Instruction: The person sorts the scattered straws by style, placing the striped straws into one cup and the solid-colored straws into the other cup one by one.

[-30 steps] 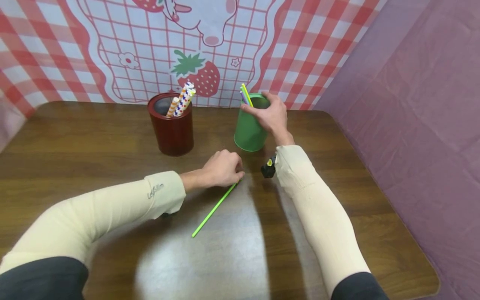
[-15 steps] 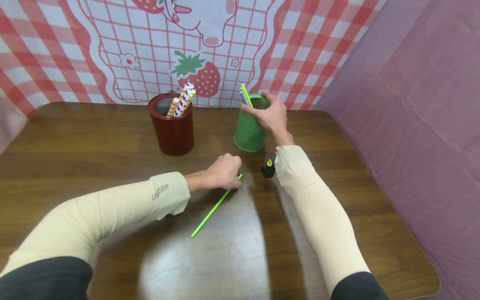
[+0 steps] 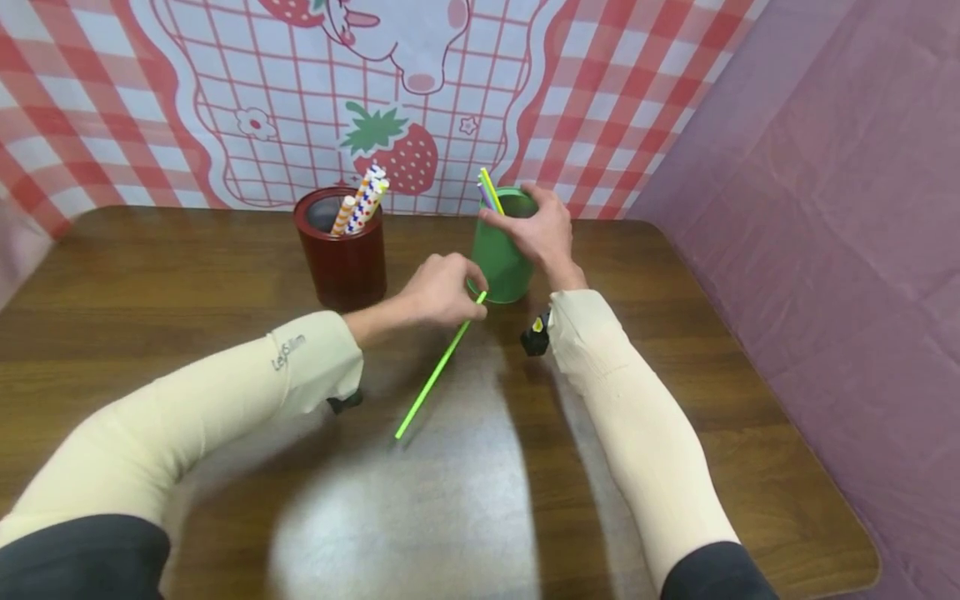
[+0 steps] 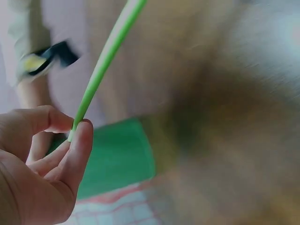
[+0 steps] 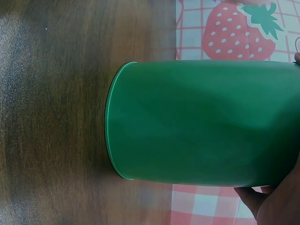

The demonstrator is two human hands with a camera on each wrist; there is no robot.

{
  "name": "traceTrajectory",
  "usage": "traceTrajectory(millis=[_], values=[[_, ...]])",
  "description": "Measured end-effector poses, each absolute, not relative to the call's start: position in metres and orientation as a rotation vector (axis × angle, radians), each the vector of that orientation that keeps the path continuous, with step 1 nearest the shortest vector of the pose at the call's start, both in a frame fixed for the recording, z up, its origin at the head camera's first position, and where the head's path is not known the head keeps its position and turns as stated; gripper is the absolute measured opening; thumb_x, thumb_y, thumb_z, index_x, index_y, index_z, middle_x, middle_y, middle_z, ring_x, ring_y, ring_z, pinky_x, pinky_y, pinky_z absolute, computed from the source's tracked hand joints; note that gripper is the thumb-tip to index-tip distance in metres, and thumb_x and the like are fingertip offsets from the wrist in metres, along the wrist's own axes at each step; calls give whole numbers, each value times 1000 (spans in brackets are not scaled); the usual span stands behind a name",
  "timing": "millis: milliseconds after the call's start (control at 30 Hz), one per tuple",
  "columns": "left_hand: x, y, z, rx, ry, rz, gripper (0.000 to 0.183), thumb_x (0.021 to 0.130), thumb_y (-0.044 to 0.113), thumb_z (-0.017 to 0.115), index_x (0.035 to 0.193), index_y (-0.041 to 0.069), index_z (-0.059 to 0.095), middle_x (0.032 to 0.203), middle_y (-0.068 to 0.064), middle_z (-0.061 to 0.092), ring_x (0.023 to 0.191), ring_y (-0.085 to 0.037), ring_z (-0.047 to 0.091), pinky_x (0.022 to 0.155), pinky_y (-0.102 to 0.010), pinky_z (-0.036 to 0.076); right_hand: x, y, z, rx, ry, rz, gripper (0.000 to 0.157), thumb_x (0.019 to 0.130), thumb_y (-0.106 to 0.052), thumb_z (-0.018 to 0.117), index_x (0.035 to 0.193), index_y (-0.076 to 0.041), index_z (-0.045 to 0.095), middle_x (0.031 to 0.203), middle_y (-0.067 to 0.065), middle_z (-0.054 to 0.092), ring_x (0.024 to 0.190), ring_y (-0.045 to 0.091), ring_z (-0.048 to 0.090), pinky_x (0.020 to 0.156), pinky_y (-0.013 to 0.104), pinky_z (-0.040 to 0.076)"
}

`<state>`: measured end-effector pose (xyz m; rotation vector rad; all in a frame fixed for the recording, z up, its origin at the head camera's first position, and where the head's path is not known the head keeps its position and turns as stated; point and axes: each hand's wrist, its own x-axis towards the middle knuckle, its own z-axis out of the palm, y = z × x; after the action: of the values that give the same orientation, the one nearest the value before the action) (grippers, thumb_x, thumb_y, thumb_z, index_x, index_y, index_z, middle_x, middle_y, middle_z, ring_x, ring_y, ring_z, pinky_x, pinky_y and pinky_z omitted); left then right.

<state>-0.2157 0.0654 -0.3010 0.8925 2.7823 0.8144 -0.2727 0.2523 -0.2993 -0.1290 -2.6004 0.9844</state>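
Observation:
My left hand (image 3: 441, 289) pinches a thin bright-green straw (image 3: 435, 375) near its upper end, between thumb and fingertips. In the left wrist view the straw (image 4: 104, 65) slants up and away from the fingers. Its lower end hangs close over the table in the head view. My right hand (image 3: 546, 232) grips the rim of a green canister (image 3: 498, 267), thumb on the near left and fingers at the far right. A few thin yellow, green and purple straws (image 3: 490, 192) lean inside it. The canister's smooth side (image 5: 201, 122) fills much of the right wrist view.
A dark red canister (image 3: 342, 267) with several patterned paper straws (image 3: 365, 200) stands to the left of the green one. Behind the wooden table (image 3: 675, 400) hangs a red-and-white checked cloth (image 3: 615, 92), and a pinkish-purple sheet (image 3: 840, 208) borders the right side.
The green straw has come up off the table in my left hand, which has risen and moved forward toward the green canister. My right hand has stayed on the canister's rim.

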Motion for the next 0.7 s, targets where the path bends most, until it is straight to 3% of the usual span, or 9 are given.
traceTrajectory(millis=[133,367,500,700], values=[[-226,57,-276,815,2789,1002,33,76,21,72,108,14,71,72,1,72,58,-10,66,72,-27,50,-273,252,-299,-116,-2598,981,83,69,-62,75,136,-17,54,123,5,57,109,20,50,90,39,45],[-232,40,-236,635,2775,1398,35,81,15,68,116,15,66,82,-2,73,63,-15,69,56,-27,52,-275,252,-298,-126,-2602,968,86,68,-63,75,136,-16,54,126,5,57,112,20,50,94,39,43],[-234,34,-217,534,2720,1753,36,83,7,64,118,13,63,86,-4,72,67,-16,69,60,-25,54,-275,251,-297,-136,-2603,971,87,67,-63,75,137,-16,54,128,5,57,113,20,50,95,39,43],[-244,30,-203,530,2605,2305,33,85,0,61,115,12,59,78,1,66,67,-15,66,63,-23,55,-273,253,-298,-135,-2595,979,86,67,-62,76,137,-16,54,127,5,57,114,20,50,95,39,43]])
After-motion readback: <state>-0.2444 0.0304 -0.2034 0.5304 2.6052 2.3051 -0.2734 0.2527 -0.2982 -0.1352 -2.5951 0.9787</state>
